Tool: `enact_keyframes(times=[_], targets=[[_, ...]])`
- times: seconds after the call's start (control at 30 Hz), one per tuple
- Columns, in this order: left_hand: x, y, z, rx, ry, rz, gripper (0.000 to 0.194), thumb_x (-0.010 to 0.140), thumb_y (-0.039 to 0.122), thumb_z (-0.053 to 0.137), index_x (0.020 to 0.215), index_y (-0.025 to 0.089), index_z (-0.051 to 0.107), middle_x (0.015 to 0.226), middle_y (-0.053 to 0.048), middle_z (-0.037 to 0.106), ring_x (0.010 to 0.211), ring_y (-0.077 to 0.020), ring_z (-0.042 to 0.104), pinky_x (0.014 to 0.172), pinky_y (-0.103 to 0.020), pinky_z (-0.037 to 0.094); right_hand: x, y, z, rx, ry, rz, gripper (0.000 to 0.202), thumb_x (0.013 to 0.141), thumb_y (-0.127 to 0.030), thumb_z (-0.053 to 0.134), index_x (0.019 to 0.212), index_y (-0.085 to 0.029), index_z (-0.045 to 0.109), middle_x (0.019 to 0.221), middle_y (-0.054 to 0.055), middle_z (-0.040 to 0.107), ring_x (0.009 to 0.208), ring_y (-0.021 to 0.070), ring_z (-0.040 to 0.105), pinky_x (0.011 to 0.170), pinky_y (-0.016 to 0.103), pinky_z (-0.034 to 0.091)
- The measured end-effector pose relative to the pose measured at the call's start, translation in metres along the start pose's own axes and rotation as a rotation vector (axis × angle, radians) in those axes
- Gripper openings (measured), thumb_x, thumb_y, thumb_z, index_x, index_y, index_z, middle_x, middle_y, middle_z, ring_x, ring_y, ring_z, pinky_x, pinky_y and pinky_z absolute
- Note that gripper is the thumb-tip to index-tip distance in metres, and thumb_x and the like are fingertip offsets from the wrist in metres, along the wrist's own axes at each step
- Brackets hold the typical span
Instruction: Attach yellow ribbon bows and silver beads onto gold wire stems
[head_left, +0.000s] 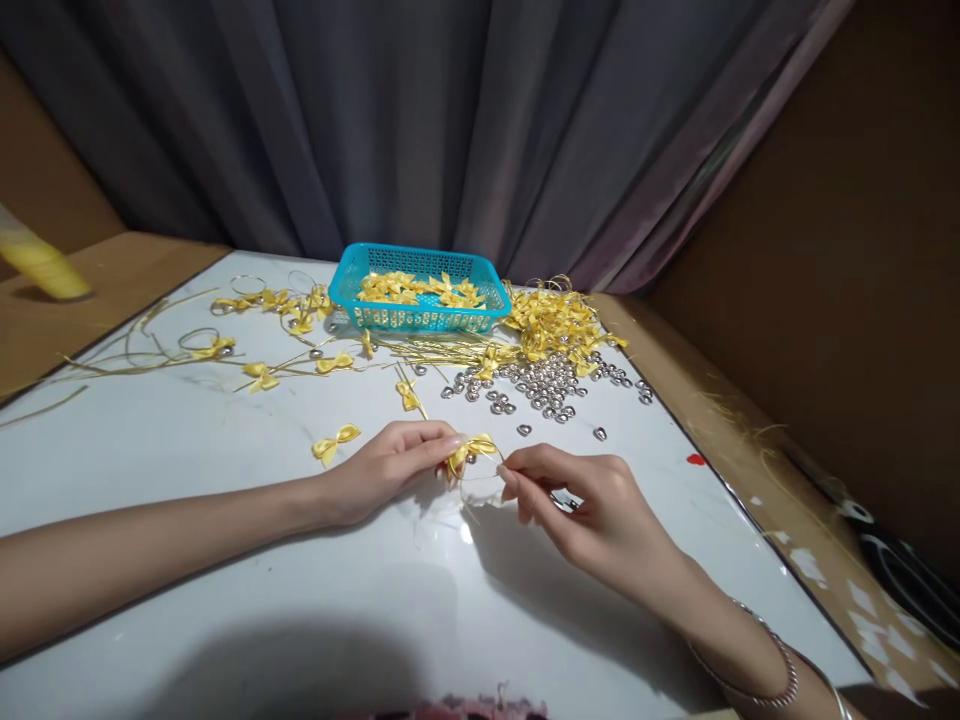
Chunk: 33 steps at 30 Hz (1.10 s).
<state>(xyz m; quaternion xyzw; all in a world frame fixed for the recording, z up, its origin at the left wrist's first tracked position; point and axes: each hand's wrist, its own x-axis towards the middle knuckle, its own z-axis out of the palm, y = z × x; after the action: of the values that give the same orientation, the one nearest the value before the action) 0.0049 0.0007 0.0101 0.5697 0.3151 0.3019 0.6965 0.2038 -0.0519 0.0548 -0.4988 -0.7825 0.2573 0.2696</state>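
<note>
My left hand [412,458] pinches a yellow ribbon bow [474,447] above the white table; a small silver bead [471,459] shows against the bow. Between the thumb and forefinger of my right hand [577,495] is the end of a thin gold cord [501,453] that runs from the bow. The two hands are a short way apart. A loose yellow bow [335,445] lies left of my left hand, and another bow [408,395] with cord lies just beyond it.
A blue basket [420,318] holding yellow bows stands at the back. Right of it are a heap of yellow bows [555,320] and many silver beads [551,385]. Gold cords [457,350] and bows spread leftward. A red piece [696,459] lies near the right edge.
</note>
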Motion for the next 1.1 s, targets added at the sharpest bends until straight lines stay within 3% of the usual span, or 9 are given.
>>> enact_keyframes(times=[0.2, 0.43, 0.73, 1.1], targets=[[0.0006, -0.0002, 0.0014, -0.079, -0.021, -0.032, 0.024, 0.085, 0.034, 0.055, 0.070, 0.015, 0.059, 0.070, -0.001, 0.055, 0.066, -0.0115, 0.049, 0.064, -0.025, 0.039, -0.0010, -0.0023, -0.0023, 0.087, -0.056, 0.038, 0.020, 0.089, -0.021, 0.046, 0.079, -0.016, 0.062, 0.056, 0.000, 0.062, 0.049, 0.0093, 0.057, 0.045, 0.019, 0.042], [0.0008, -0.0010, 0.0006, -0.194, -0.046, -0.101, 0.022, 0.082, 0.034, 0.058, 0.072, 0.014, 0.059, 0.071, -0.001, 0.054, 0.067, -0.0122, 0.049, 0.065, -0.026, 0.038, -0.0008, -0.0039, 0.0005, 0.096, -0.031, 0.024, 0.020, 0.088, -0.020, 0.046, 0.078, -0.015, 0.062, 0.054, -0.001, 0.061, 0.047, 0.0086, 0.057, 0.045, 0.018, 0.041], [0.0002, -0.0001, 0.0008, -0.225, -0.061, -0.099, 0.024, 0.082, 0.034, 0.059, 0.071, 0.013, 0.059, 0.071, -0.001, 0.053, 0.069, -0.0125, 0.047, 0.067, -0.025, 0.035, -0.0021, -0.0059, 0.0045, 0.169, 0.022, 0.019, 0.019, 0.086, -0.017, 0.048, 0.074, -0.012, 0.062, 0.050, 0.000, 0.060, 0.045, 0.0082, 0.055, 0.045, 0.018, 0.042], [-0.0031, -0.0007, 0.0010, -0.169, -0.054, -0.065, 0.025, 0.084, 0.036, 0.058, 0.073, 0.013, 0.059, 0.069, 0.000, 0.053, 0.064, -0.0104, 0.042, 0.060, -0.024, 0.029, -0.0013, -0.0088, 0.0052, 0.319, 0.008, 0.110, 0.020, 0.085, -0.018, 0.051, 0.070, -0.011, 0.062, 0.050, 0.000, 0.061, 0.043, 0.0076, 0.057, 0.044, 0.017, 0.042]])
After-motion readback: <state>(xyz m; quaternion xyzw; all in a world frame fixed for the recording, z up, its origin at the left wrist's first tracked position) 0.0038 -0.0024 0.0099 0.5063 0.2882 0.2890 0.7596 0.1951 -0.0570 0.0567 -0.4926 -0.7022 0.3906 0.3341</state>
